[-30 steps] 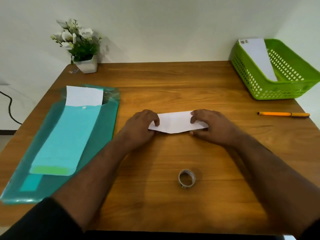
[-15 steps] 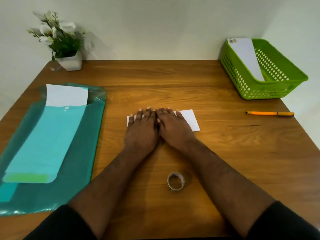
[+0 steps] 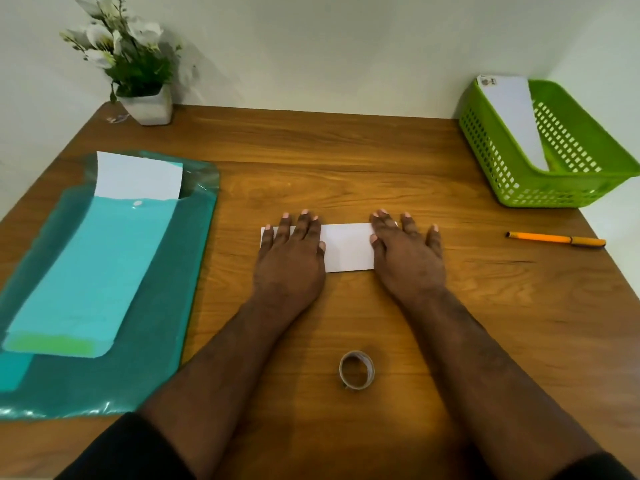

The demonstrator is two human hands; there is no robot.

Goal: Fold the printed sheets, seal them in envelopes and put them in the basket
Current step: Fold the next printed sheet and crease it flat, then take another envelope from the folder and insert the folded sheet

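A folded white sheet (image 3: 348, 247) lies flat in the middle of the wooden table (image 3: 346, 150). My left hand (image 3: 291, 251) presses its left end with straight fingers. My right hand (image 3: 407, 252) lies flat on its right end, fingers spread. At the far right stands a green basket (image 3: 512, 188) with one white envelope (image 3: 512, 116) leaning inside. On the left, a teal plastic folder (image 3: 156, 341) holds an envelope (image 3: 86, 278) whose white top (image 3: 138, 176) sticks out.
A roll of clear tape (image 3: 356, 370) sits near the front edge between my forearms. An orange pen (image 3: 554, 239) lies to the right of my right hand. A white pot of flowers (image 3: 145, 105) stands at the back left corner by the wall.
First my hands pinched the sheet's ends with its fold raised. Then they pressed it flat side by side at the centre. Now they have slid apart to its two ends.
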